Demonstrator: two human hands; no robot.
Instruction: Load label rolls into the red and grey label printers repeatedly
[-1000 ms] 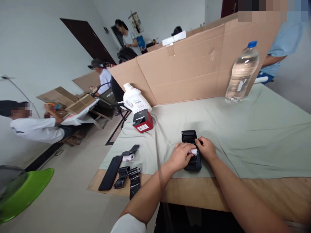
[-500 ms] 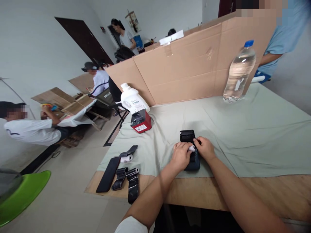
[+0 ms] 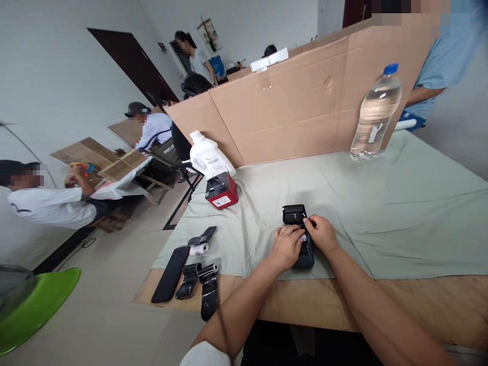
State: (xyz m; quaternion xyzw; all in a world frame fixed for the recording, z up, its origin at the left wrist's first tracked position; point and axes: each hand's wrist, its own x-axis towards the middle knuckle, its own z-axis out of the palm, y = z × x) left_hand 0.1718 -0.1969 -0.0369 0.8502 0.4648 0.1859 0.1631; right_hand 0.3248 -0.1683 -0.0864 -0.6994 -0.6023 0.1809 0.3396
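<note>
Left hand (image 3: 286, 246), right hand (image 3: 322, 234) both pressed on one black printer (image 3: 296, 216); one paper roll (image 3: 304, 237) between them; one bottle (image 3: 375, 115) far right on worktop (image 3: 381, 203).

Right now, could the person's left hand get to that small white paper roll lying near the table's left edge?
Probably yes: the left hand rests on the black printer, and only bare cloth lies between it and the white roll.
</note>
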